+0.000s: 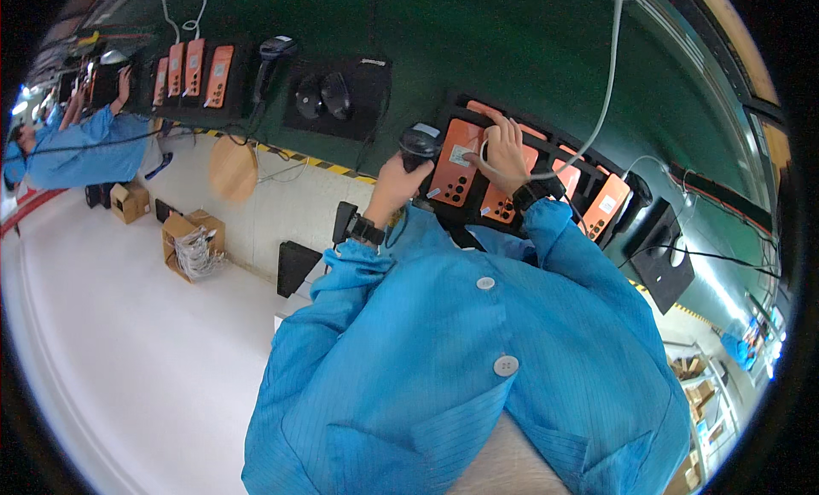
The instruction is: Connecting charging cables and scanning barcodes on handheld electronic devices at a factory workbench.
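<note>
My left hand [399, 188] is closed around a black handheld barcode scanner [420, 144], its head angled towards the phones. Right beside it lies an orange phone [455, 175] with a white label and dark camera lenses. My right hand [508, 158] is bent over this phone and its neighbour, a second orange phone [497, 203]. A white cable [611, 77] hangs down to the right wrist and loops by the thumb. The right fingers appear curled on this cable; its end is hidden. The thumb is near the phone's label.
More orange phones [604, 207] lie to the right. On the left, a dark tray holds several orange phones [219, 75], near another scanner [270, 58] and a mat with black computer mice [335, 95]. A round stool [233, 168] and cardboard box [194, 239] stand below; a co-worker [85, 145] is far left.
</note>
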Demonstrator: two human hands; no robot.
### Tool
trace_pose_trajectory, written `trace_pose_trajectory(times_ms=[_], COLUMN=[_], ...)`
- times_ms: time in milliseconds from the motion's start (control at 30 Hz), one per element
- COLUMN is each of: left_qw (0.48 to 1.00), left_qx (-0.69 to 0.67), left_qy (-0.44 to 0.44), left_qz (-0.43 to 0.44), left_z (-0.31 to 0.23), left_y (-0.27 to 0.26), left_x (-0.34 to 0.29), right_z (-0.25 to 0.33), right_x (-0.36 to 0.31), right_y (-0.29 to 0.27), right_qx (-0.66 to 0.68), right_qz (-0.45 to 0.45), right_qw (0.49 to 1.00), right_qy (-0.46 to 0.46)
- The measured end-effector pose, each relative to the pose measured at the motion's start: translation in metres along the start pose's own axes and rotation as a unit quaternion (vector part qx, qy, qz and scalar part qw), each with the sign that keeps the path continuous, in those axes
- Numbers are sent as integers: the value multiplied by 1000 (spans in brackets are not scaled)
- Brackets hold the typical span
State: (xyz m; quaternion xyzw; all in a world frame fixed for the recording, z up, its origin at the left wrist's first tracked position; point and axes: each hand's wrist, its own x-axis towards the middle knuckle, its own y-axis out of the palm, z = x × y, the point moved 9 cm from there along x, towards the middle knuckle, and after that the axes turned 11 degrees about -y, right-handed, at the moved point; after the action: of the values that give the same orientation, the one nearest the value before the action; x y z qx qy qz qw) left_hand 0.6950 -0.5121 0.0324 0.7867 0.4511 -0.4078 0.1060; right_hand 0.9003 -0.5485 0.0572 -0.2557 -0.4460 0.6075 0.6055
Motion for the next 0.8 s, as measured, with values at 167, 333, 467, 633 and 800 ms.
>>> trace_pose_trajectory(times_ms=[167, 333, 467, 633, 800], left_qw=[997, 996, 997, 997, 992], left_qx=[32, 32, 28, 54, 107], left_qy=[-58, -60, -50, -48, -68], left_qz=[40, 54, 52, 29, 26], left_z=[15, 18, 7, 12, 1], left_y=[30, 47, 58, 52, 48], left_x=[-31, -41, -44, -36, -34], right_z=[-4, -8, -8, -1, -1], right_x=[-5, -14, -7, -10, -4], right_y=[5, 15, 6, 10, -5], right_qx=[-1, -43, -45, -50, -45], right_qz=[-28, -44, -38, -48, -58], right_qw=[999, 997, 998, 997, 997], right_qy=[-36, -37, -34, -38, -32])
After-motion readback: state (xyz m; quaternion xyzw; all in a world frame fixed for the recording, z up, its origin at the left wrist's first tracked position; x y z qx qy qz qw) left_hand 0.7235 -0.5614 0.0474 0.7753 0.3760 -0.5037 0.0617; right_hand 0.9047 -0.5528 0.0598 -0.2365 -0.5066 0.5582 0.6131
